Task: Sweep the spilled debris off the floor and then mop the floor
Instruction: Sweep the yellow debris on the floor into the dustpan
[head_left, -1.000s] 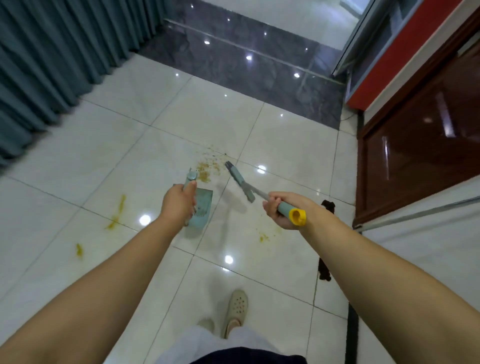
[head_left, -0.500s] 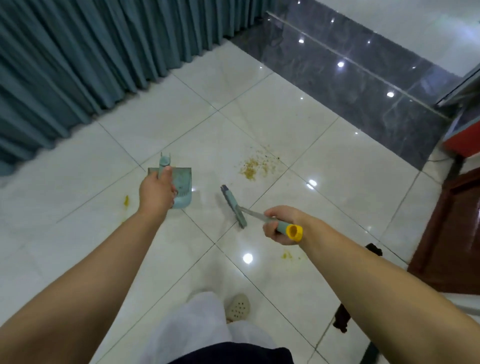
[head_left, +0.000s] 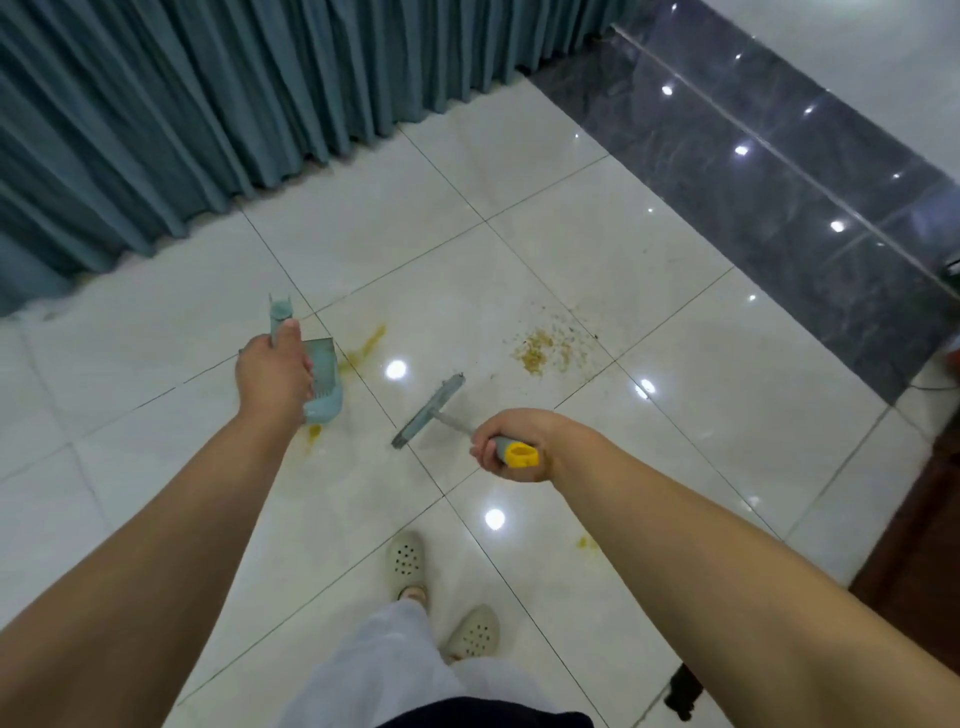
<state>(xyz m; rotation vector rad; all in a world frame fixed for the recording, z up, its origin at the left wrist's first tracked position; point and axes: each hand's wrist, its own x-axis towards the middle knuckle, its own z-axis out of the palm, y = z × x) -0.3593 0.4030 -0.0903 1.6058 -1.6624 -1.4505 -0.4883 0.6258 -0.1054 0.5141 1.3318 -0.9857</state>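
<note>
Left hand (head_left: 272, 376): curled round the handle of a pale blue dustpan (head_left: 324, 382), held up off the tiles at centre left of the frame.
Right hand (head_left: 511, 441): wrapped round the yellow-ended grip of a broom (head_left: 428, 410); its head hangs slantwise at mid-frame, and whether it touches the floor cannot be told.
Debris (head_left: 545, 345): a scatter of tan crumbs right of centre, well apart from the dustpan and near, but clear of, the broom head.
Stains: a yellow streak (head_left: 363, 345) just right of the dustpan, a spot (head_left: 313, 431) below it, another (head_left: 587, 543) at lower centre right.
Change: over the last second the view has swung left, so the curtain (head_left: 208, 104) now fills the upper left; the broom head, earlier just beside the crumbs, now lies down-left of them, and the dustpan has parted from the pile.
Meaning: sweeping has probably not begun; the pile looks whole, and both tools must close on it first. Mopping waits.
Feet: two pale clogs (head_left: 408, 561) at bottom centre.
</note>
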